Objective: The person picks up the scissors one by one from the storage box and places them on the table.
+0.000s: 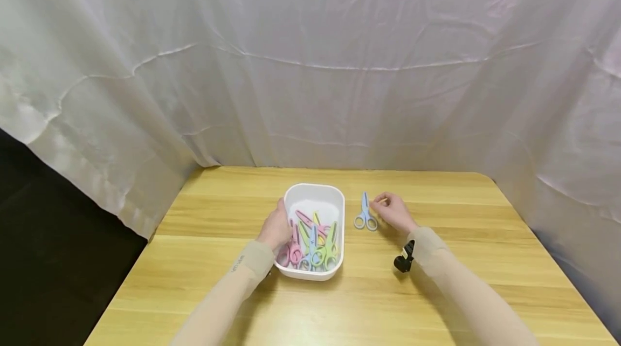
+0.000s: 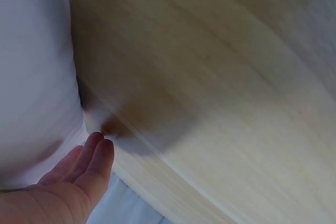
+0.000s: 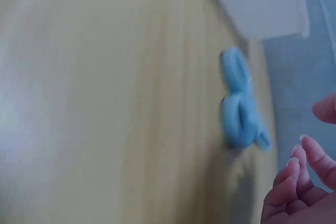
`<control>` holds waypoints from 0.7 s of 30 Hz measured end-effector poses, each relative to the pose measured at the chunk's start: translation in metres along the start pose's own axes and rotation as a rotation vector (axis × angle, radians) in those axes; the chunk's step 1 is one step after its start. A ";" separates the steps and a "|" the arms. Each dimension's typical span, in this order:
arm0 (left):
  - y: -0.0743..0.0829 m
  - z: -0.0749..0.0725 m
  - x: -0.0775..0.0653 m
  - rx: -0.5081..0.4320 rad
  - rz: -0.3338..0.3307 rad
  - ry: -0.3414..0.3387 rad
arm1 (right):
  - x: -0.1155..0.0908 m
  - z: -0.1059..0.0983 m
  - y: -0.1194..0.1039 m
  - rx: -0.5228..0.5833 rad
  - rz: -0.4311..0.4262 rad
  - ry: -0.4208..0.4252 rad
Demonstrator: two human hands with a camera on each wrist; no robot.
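A white plastic bin (image 1: 315, 198) holds several small scissors with pink, green, blue and yellow parts. My left hand (image 1: 275, 227) grips its left wall at the rim. In the left wrist view, fingers (image 2: 97, 171) lie along the outside of that wall; the thumb is hidden there. Right of the bin, light blue scissors (image 1: 365, 212) lie on the table, blades pointing away from me and handle loops toward me. My right hand (image 1: 394, 213) hovers just right of them, holding nothing. The right wrist view shows a gap between its thumb and its bent fingers (image 3: 310, 163).
The wooden table (image 1: 368, 303) runs back to a hanging grey-white curtain (image 1: 359, 103). A dark area (image 1: 58, 243) lies beyond the table's left edge. A small black camera (image 1: 404, 258) is strapped at my right wrist.
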State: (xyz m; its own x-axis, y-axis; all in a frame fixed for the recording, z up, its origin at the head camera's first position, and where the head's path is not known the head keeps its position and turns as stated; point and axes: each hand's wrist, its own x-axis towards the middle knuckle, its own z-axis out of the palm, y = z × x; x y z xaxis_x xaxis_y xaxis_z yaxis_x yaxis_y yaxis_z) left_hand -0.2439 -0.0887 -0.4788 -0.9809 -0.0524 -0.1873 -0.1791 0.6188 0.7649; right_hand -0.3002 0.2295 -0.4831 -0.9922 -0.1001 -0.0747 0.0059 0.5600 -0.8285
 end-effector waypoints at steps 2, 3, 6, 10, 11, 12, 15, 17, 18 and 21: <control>0.001 -0.001 0.000 -0.003 -0.005 0.002 | -0.001 0.001 -0.011 -0.026 -0.027 0.025; 0.001 -0.001 0.000 0.003 -0.004 0.005 | -0.002 0.002 -0.016 -0.043 -0.047 0.035; 0.000 -0.001 0.000 0.009 0.003 0.008 | -0.007 0.007 -0.035 -0.053 -0.095 0.043; -0.002 -0.001 -0.001 0.009 0.020 0.009 | -0.015 0.017 -0.061 -0.053 -0.178 0.049; -0.002 -0.001 0.000 0.005 0.023 0.009 | -0.016 0.019 -0.068 -0.053 -0.203 0.052; -0.002 -0.001 0.000 0.004 0.029 0.011 | -0.018 0.022 -0.074 -0.052 -0.229 0.052; -0.002 -0.001 0.001 0.011 0.042 0.016 | -0.023 0.029 -0.092 -0.038 -0.300 0.041; -0.001 0.000 0.000 0.007 0.037 0.016 | -0.026 0.033 -0.102 -0.020 -0.335 0.019; -0.001 0.000 0.000 0.004 0.034 0.016 | -0.029 0.035 -0.107 -0.019 -0.345 0.009; 0.000 0.001 -0.001 -0.003 0.017 0.018 | -0.033 0.043 -0.121 -0.011 -0.373 -0.022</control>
State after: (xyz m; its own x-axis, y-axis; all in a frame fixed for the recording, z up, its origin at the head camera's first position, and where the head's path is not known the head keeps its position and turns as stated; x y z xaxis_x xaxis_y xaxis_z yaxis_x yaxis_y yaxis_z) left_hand -0.2431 -0.0879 -0.4787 -0.9849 -0.0561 -0.1637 -0.1630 0.6175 0.7694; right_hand -0.2628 0.1304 -0.4044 -0.9229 -0.3163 0.2197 -0.3573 0.4900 -0.7951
